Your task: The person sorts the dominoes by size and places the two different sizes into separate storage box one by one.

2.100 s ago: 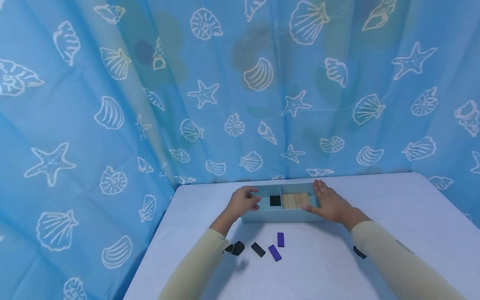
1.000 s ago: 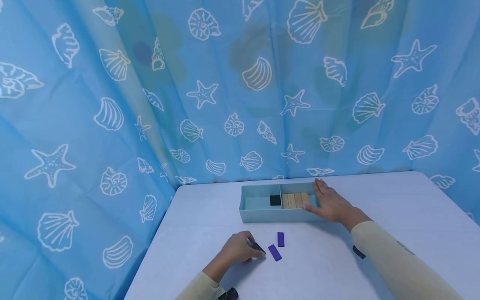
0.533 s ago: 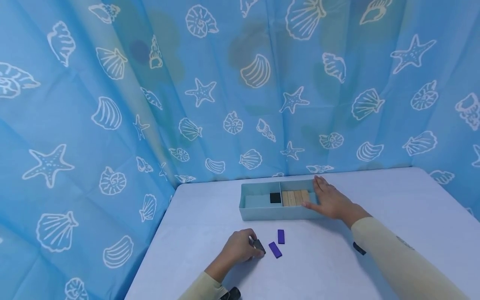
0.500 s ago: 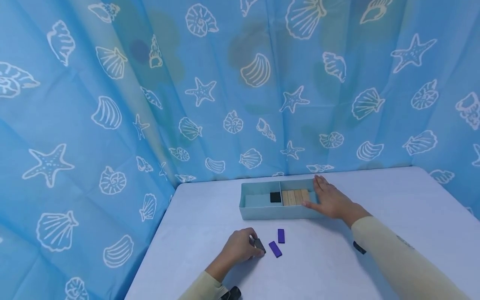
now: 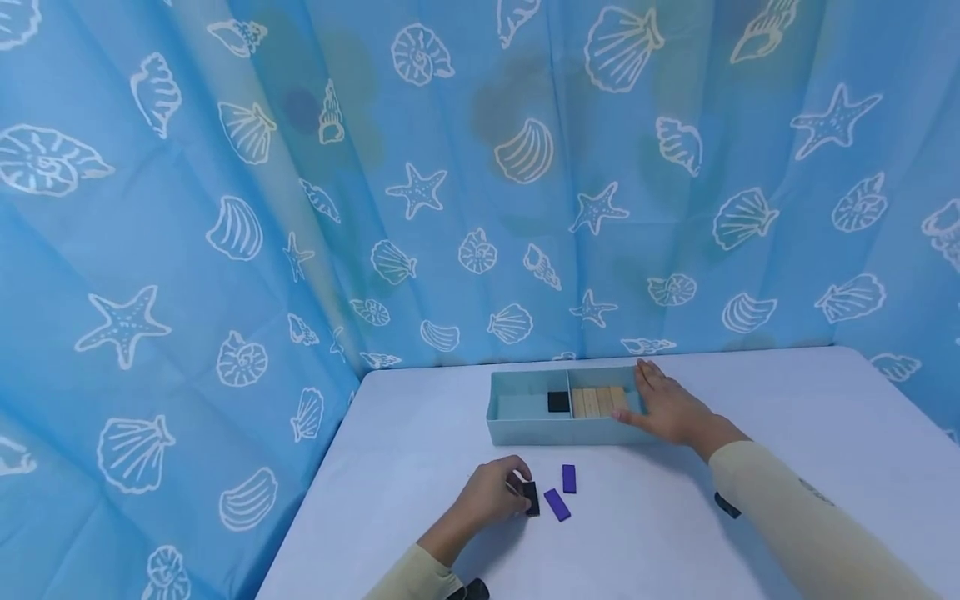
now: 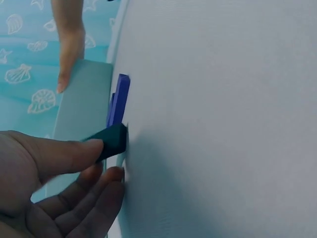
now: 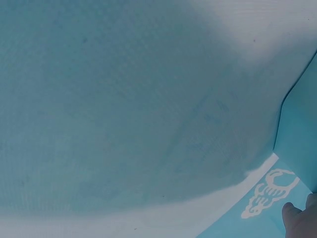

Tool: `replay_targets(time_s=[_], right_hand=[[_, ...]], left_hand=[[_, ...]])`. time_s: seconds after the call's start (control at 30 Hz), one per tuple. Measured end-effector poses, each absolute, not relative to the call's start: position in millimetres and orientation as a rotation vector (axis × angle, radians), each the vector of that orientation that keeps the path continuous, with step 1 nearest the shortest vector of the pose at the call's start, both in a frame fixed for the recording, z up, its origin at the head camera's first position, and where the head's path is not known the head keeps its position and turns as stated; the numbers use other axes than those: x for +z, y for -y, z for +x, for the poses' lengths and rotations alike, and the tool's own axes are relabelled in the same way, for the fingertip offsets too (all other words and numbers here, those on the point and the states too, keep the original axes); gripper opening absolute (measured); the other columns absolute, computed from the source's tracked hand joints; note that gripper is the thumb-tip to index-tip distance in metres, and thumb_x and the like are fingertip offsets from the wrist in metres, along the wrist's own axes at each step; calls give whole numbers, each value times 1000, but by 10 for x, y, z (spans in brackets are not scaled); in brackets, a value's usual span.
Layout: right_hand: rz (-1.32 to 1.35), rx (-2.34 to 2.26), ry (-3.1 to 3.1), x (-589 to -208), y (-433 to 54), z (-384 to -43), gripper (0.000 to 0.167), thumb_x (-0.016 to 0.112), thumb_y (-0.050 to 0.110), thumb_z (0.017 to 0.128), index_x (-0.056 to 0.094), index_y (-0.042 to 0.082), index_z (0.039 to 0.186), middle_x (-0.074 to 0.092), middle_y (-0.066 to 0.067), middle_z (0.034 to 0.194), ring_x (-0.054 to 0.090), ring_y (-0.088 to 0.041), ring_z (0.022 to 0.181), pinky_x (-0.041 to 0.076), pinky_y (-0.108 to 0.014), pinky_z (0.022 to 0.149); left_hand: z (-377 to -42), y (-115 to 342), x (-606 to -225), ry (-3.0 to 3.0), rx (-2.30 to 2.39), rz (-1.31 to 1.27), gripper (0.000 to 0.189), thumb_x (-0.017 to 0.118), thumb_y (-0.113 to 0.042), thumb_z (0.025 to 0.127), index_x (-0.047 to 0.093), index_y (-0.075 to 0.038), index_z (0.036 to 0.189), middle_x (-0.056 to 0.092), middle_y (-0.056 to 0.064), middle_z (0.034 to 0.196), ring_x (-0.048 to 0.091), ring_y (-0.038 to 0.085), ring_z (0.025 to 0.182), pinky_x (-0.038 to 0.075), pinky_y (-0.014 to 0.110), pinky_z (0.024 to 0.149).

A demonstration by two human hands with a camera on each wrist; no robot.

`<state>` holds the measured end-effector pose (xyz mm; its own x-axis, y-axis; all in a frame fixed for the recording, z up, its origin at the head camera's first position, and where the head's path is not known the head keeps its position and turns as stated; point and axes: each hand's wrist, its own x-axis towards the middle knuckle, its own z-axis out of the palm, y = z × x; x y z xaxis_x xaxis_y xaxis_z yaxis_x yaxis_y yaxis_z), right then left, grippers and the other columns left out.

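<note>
My left hand [image 5: 491,490] pinches a black rectangular block [image 5: 531,498] just above the white table; in the left wrist view the thumb lies on that block [image 6: 114,140]. Two purple blocks [image 5: 557,505] lie just to its right. Behind them stands a pale blue divided box [image 5: 525,432]. Its left compartment holds a black piece [image 5: 558,402] against the divider, and a row of several wooden blocks [image 5: 597,402] fills part of the right one. At the box's right end rests my right hand [image 5: 671,410], fingers straight along the end and thumb over the front rim.
White cloth covers the table [image 5: 637,533]. Close behind and to the left hangs a blue curtain [image 5: 465,167] with shell and starfish prints. In the right wrist view mostly shaded tablecloth [image 7: 124,109] shows, with the box's edge [image 7: 299,124] at the right.
My left hand has come from the box's left end to the black block on the table, taken hold of it and turned it more upright. The right hand stays on the box.
</note>
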<state>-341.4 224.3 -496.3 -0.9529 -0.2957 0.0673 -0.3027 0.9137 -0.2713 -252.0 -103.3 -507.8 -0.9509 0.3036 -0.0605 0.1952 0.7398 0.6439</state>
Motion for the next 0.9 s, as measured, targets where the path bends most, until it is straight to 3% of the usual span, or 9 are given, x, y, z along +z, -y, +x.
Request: replay_targets(time_s=[0.13, 0.37, 0.63, 0.9], right_hand=[[469, 448, 3043, -5017, -2270, -3405, 110, 46, 72, 88, 12, -14, 149, 5, -30, 157, 2, -46, 143, 10, -60, 112], [464, 438, 3028, -5081, -2273, -3422, 110, 47, 72, 88, 11, -11, 150, 5, -27, 158, 2, -44, 144, 10, -59, 112], [503, 442, 3020, -4996, -2096, -3435, 109, 46, 73, 87, 13, -10, 150, 6, -26, 158, 4, -42, 145, 12, -57, 113], [481, 399, 3032, -4990, -2250, -3397, 109, 45, 72, 89, 12, -12, 149, 6, -28, 158, 6, -44, 144, 13, -57, 113]], left_hand=[[-2552, 1032, -5116, -2678, 1100, 392, 25, 77, -3, 80, 68, -21, 95, 61, -10, 79, 59, 9, 70, 51, 29, 59], [-2640, 1101, -5066, -2555, 1258, 345, 29, 73, -2, 85, 68, -11, 112, 58, -1, 86, 60, 15, 73, 54, 30, 60], [-2740, 1260, -4909, -2640, 1279, 362, 15, 69, -8, 90, 69, -11, 105, 59, -2, 88, 58, 16, 79, 52, 31, 64], [-2875, 1165, -4738, -2535, 1426, 400, 19, 66, -9, 93, 69, -11, 112, 60, 2, 91, 61, 18, 81, 56, 31, 68]])
